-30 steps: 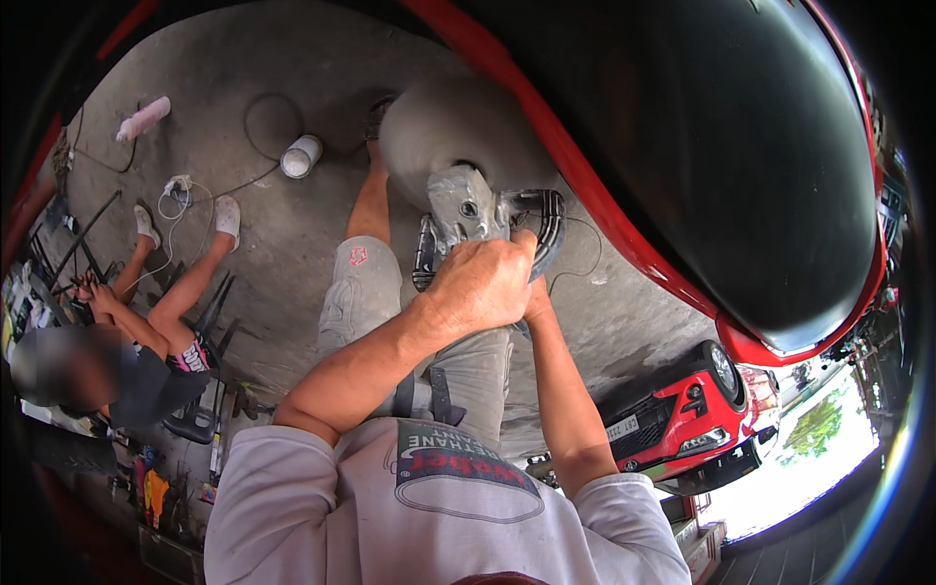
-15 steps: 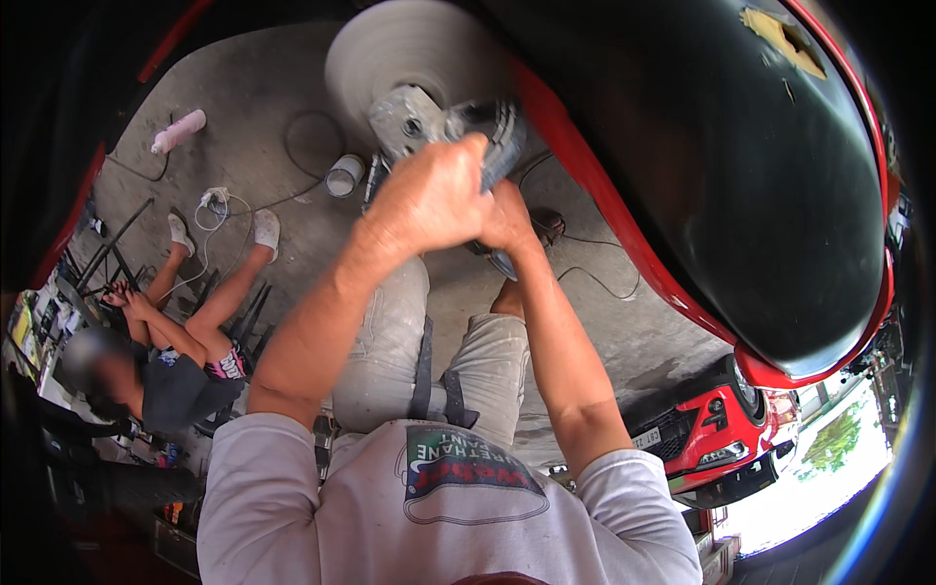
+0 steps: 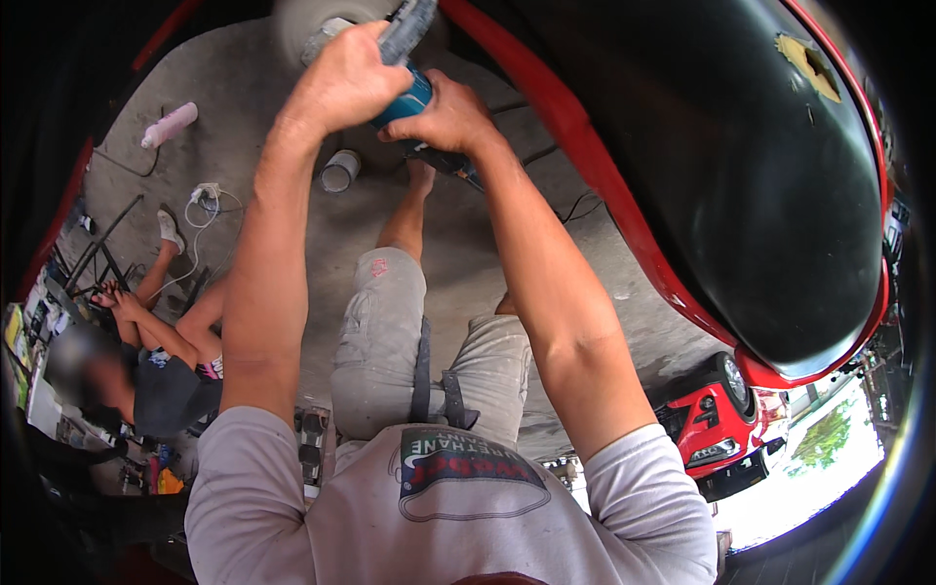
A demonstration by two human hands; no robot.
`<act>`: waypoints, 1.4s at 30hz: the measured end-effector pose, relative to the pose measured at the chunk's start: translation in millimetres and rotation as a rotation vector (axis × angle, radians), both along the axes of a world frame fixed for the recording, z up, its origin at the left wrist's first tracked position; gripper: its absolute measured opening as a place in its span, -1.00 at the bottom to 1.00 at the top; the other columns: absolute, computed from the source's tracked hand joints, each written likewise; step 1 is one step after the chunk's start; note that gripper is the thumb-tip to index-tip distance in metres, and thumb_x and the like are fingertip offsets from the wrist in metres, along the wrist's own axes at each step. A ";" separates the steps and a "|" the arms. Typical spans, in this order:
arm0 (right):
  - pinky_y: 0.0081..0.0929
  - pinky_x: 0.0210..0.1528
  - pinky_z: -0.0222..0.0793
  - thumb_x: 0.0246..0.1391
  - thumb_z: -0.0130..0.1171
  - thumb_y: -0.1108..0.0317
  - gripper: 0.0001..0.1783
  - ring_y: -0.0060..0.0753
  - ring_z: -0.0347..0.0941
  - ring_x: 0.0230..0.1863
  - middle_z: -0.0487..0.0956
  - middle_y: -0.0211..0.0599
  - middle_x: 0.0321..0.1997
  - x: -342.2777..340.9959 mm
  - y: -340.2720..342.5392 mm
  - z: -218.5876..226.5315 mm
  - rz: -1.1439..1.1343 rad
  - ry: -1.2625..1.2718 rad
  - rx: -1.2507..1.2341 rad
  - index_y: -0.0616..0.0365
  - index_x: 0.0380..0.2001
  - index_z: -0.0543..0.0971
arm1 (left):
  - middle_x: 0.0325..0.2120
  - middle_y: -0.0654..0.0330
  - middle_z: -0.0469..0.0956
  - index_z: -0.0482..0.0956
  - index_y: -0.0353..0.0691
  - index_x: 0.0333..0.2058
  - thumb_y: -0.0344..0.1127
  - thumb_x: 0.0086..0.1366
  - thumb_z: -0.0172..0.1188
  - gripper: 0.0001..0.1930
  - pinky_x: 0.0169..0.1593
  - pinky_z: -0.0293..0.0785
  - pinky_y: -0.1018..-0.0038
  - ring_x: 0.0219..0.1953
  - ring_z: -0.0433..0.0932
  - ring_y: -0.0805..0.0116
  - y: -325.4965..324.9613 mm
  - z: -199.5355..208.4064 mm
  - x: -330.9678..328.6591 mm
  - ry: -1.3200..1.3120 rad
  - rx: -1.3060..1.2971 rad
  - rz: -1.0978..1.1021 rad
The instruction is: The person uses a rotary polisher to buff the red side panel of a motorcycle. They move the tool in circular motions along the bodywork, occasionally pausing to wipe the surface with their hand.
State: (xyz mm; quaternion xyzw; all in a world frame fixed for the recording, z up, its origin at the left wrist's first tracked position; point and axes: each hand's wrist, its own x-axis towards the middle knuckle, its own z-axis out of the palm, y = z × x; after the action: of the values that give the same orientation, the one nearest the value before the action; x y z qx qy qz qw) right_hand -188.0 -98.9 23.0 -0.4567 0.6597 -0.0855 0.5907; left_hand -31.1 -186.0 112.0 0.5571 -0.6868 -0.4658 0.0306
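While both arms reach up toward twelve o'clock, the left hand (image 3: 341, 78) wraps its fingers closed around the upper part of a power polisher (image 3: 414, 88), and the right hand (image 3: 444, 117) grips the teal body of the same tool just beside it, at about one o'clock from the left hand. The polisher sits at the top of the view, its round pale pad (image 3: 312, 24) partly cut off by the upper edge at eleven o'clock of the hands. A dark cord trails away from the tool toward three o'clock along the floor.

At two to four o'clock of the hands a dark glossy car panel (image 3: 741, 175) with a red edge curves across the right half of the view (its shape is bent by the lens). A worn patch shows near its upper right corner.

Below the hands, the person's legs in pale grey shorts stand on the concrete floor (image 3: 253, 166). A small white can (image 3: 338, 173) lies on the floor at seven o'clock of the hands, close by the person's foot. A pink bottle (image 3: 169, 125) lies farther off at nine o'clock, and a white power strip (image 3: 205, 193) with its cable rests between the two, lower down.

Another person (image 3: 161, 341) sits on the floor at eight o'clock, legs stretched out, hands near some dark metal rods. A red car (image 3: 717, 424) stands at five o'clock, well apart from the work.
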 end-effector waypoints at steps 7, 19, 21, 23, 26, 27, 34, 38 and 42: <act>-0.17 0.18 0.56 -0.17 0.58 -0.10 -0.19 0.04 0.71 0.15 0.77 0.05 0.02 -61.0 141.6 7.2 -0.226 -0.165 -0.086 0.16 0.10 0.64 | -0.60 -0.18 0.55 0.49 -0.39 -0.26 -0.39 0.09 0.27 -0.74 -0.37 0.53 0.04 -0.50 0.63 -0.20 122.5 26.7 -60.7 0.187 0.111 -0.093; -0.05 -0.14 0.56 -0.05 0.50 0.06 -0.56 0.07 0.73 -0.13 0.76 -0.07 -0.24 -103.1 287.0 8.7 -0.160 0.133 0.005 0.11 -0.21 0.65 | -0.55 -0.27 0.60 0.49 -0.40 -0.20 -0.41 0.12 0.30 -0.70 -0.27 0.58 -0.10 -0.39 0.67 -0.37 235.7 2.4 -87.2 0.361 0.230 -0.183; -0.02 -0.01 0.57 -0.02 0.46 -0.04 -0.46 0.17 0.70 0.00 0.74 0.06 -0.12 -89.4 256.4 -12.7 -0.173 0.098 -0.030 0.14 -0.11 0.67 | -0.57 -0.23 0.60 0.49 -0.38 -0.20 -0.39 0.13 0.31 -0.70 -0.31 0.58 -0.07 -0.40 0.67 -0.33 216.2 -13.2 -74.7 0.336 0.154 -0.155; 0.02 0.19 0.54 -0.04 0.46 -0.11 -0.28 0.28 0.61 0.20 0.69 0.18 0.12 -72.3 217.1 -39.2 -0.187 0.070 -0.086 0.16 0.09 0.64 | -0.59 -0.19 0.59 0.49 -0.36 -0.21 -0.37 0.13 0.33 -0.70 -0.37 0.58 -0.01 -0.42 0.67 -0.29 181.1 -24.3 -61.7 0.302 0.112 -0.144; -0.01 0.34 0.48 -0.23 0.57 -0.17 -0.03 0.16 0.55 0.34 0.62 0.08 0.32 -38.5 143.0 -60.7 -0.152 0.104 -0.080 0.10 0.24 0.56 | -0.62 -0.12 0.54 0.52 -0.37 -0.20 -0.33 0.11 0.34 -0.67 -0.41 0.52 0.07 -0.50 0.63 -0.22 128.6 -52.2 -32.2 0.249 0.013 -0.064; -0.03 0.32 0.50 -0.31 0.61 -0.18 0.00 0.14 0.57 0.32 0.64 0.05 0.29 -29.3 115.7 -60.8 -0.165 0.054 -0.064 0.09 0.22 0.58 | -0.61 -0.13 0.55 0.55 -0.41 -0.13 -0.32 0.11 0.36 -0.61 -0.41 0.53 0.13 -0.54 0.62 -0.11 107.3 -56.8 -23.0 0.156 0.070 -0.080; -0.14 0.18 0.59 -0.49 0.72 -0.11 0.00 0.01 0.69 0.15 0.75 -0.07 0.09 -1.2 26.9 -61.5 -0.049 0.005 0.016 0.08 0.13 0.64 | -0.52 0.09 0.63 0.62 -0.37 0.03 -0.34 0.20 0.37 -0.58 -0.30 0.55 0.34 -0.47 0.56 0.41 44.4 -78.5 12.6 0.087 -0.024 0.031; -0.11 0.22 0.57 -0.40 0.69 -0.12 -0.04 0.07 0.66 0.21 0.73 -0.03 0.14 -20.2 73.2 -81.5 -0.135 -0.013 -0.112 0.08 0.13 0.64 | -0.51 0.06 0.64 0.62 -0.36 0.03 -0.32 0.20 0.41 -0.57 -0.30 0.55 0.32 -0.46 0.58 0.39 79.7 -75.0 -6.9 0.102 0.150 0.013; -0.05 0.36 0.47 -0.13 0.54 -0.16 -0.15 0.16 0.56 0.34 0.65 0.07 0.28 -66.2 152.5 -69.8 -0.062 0.088 -0.037 0.08 0.19 0.63 | -0.53 -0.17 0.61 0.58 -0.42 -0.13 -0.25 0.16 0.44 -0.59 -0.38 0.57 0.09 -0.45 0.68 -0.14 155.5 -60.4 -49.4 0.214 0.118 -0.083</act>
State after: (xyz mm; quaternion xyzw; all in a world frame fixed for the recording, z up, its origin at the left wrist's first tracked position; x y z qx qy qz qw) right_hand -254.2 53.6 -46.8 -0.4501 0.6972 -0.0960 0.5497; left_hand -80.6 -30.5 51.7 0.4760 -0.6736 -0.5630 0.0516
